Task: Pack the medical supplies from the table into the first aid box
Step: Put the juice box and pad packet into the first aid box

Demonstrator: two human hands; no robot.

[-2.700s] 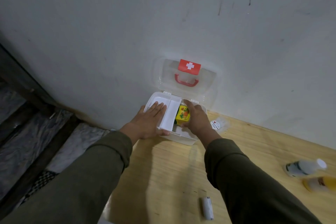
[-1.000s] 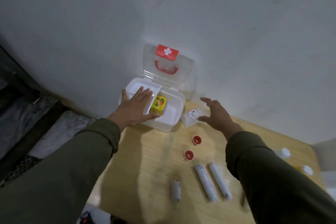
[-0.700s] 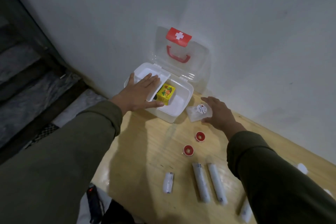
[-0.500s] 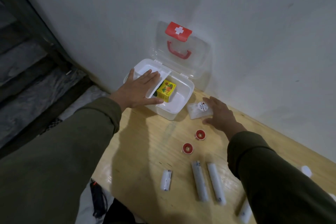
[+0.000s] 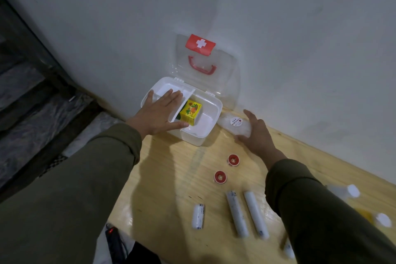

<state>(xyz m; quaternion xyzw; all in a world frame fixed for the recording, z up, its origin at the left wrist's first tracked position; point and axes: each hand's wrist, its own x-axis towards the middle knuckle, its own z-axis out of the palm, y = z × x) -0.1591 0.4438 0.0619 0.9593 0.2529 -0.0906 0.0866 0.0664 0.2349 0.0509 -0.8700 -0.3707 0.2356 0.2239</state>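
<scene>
The white first aid box [image 5: 212,113] stands open against the wall, its clear lid [image 5: 225,70] upright. A yellow carton [image 5: 190,112] lies inside. My left hand [image 5: 157,113] rests flat on the white inner tray [image 5: 171,90] at the box's left side, fingers spread. A clear packet with a round label [image 5: 234,123] lies on the table just right of the box. My right hand [image 5: 257,135] curls around the packet's near end, fingers touching it. Two red tape rolls [image 5: 233,159] [image 5: 220,177] and three white bandage rolls [image 5: 198,216] [image 5: 236,213] [image 5: 256,214] lie on the wooden table [image 5: 167,178].
White-capped bottles [image 5: 351,191] [image 5: 381,219] lie at the table's right edge, one yellow. Another small white roll [image 5: 288,248] sits near my right sleeve. A dark device with a red light [image 5: 112,233] hangs below the table's front edge. Dark stone floor lies to the left.
My right hand left the box, swung right and came down on the clear packet. The left hand stayed flat on the tray. My head moved, bringing the rolls into view.
</scene>
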